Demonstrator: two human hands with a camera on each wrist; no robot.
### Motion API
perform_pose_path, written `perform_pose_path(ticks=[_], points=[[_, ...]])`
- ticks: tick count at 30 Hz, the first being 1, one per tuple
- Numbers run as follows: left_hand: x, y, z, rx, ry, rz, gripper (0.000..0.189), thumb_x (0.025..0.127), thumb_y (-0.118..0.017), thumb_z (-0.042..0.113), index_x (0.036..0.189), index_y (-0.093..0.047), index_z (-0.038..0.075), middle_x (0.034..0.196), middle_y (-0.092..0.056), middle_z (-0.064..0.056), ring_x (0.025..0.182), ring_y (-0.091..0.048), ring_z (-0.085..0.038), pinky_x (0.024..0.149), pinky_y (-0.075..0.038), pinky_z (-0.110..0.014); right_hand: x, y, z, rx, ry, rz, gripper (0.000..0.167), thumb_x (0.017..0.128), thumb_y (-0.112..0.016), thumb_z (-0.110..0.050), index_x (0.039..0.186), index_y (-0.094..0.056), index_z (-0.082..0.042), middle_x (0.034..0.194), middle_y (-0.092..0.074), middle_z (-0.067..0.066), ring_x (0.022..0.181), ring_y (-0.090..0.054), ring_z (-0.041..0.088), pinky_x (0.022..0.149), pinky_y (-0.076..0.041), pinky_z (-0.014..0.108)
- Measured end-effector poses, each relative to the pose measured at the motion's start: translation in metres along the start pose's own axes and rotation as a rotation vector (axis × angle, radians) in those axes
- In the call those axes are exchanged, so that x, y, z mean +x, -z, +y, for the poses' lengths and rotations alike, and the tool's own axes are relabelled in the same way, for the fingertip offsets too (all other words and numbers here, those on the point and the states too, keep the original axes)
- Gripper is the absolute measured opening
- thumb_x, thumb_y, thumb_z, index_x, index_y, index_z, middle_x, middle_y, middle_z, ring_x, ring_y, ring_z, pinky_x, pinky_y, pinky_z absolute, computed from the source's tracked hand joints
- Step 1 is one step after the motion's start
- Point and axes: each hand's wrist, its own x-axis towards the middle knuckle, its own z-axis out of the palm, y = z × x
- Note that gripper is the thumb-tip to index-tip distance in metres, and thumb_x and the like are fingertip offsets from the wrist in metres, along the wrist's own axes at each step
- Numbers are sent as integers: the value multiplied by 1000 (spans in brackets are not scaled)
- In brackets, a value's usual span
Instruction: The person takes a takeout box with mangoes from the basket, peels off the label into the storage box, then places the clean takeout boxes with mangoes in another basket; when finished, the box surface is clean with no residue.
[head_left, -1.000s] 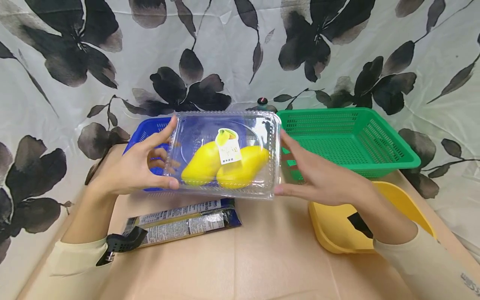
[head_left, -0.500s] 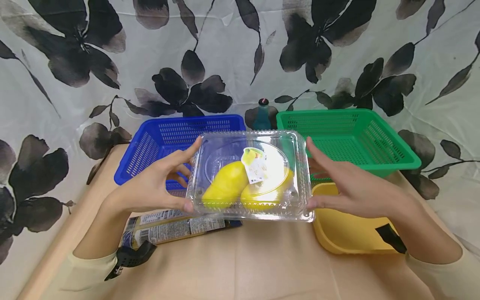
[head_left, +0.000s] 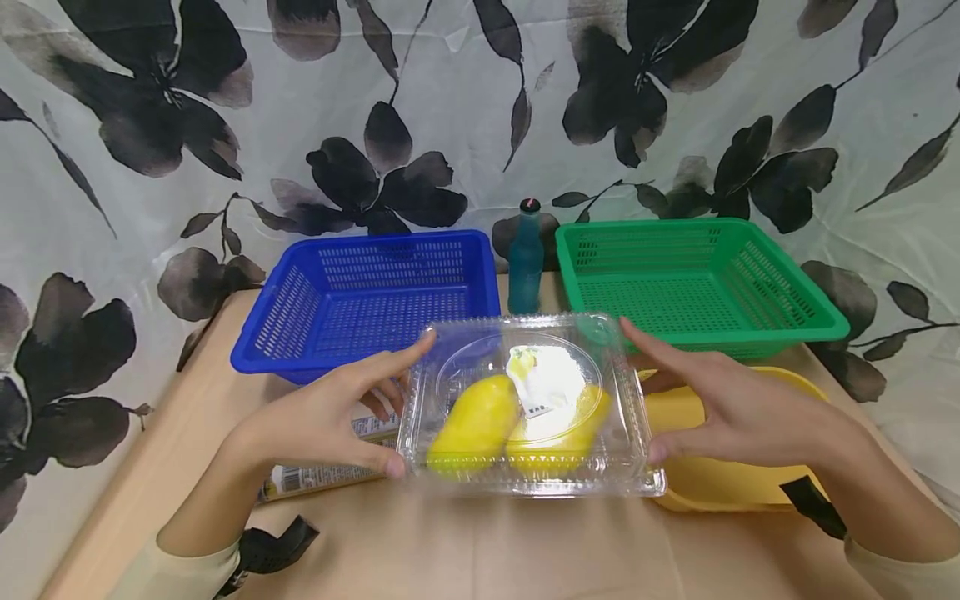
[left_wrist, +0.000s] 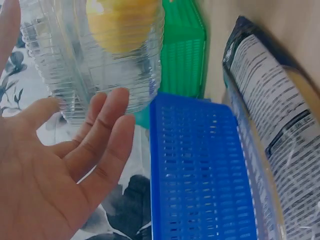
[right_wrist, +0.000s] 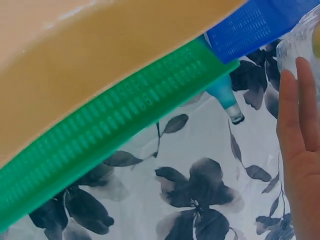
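Clear plastic box (head_left: 480,485), lidded, two yellow fruits (head_left: 474,423) side by side inside, label (head_left: 536,383) on the lid partly washed out by glare. Box sits between the person's two hands, lid tipped toward the head camera, in front of the baskets.

Left hand (head_left: 330,417) grips the left end: thumb at the near corner, forefinger at the far one, spread wide; remaining fingers bent behind. Right hand (head_left: 738,412) grips the right end likewise, thumb and forefinger well apart; its other fingers are mostly hidden.

Blue basket (head_left: 390,308) behind, to the left; green basket (head_left: 675,308) behind, to the right; blue-green bottle (head_left: 527,267) upright between them. Yellow basin (head_left: 738,487) beneath the right hand and forearm. Printed packet (head_left: 322,478) flat on the tabletop (head_left: 450,550), partly covered by the left hand. Floral cloth (head_left: 465,100) hangs at the back.
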Motion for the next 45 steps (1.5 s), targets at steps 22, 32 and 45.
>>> perform_pose_path(ticks=[22, 32, 45], points=[[-18, -48, 9, -64, 91, -163, 104, 84, -84, 45, 165, -21, 29, 112, -59, 3, 93, -60, -16, 78, -56, -29, -22, -27, 4, -89, -141, -198, 121, 73, -82, -64, 166, -10, -36, 136, -64, -16, 125, -63, 24, 94, -57, 52], [-18, -61, 10, 60, 56, -148, 111, 78, -83, 57, 165, -20, 32, 110, -57, 8, 91, -57, -8, 73, -53, -23, -26, -31, 8, -139, -183, -237, 123, 70, -78, -73, 166, -16, -29, 127, -67, -13, 96, -60, 4, 84, -59, 33], [-7, -77, 8, 10, 43, -214, 109, 81, -80, 59, 166, -17, 30, 120, -58, 12, 101, -58, -6, 85, -53, -24, -28, -29, 18, -69, -269, -272, 132, 58, -83, -71, 164, -25, -20, 166, -34, 3, 139, -49, 31, 105, -47, 59]])
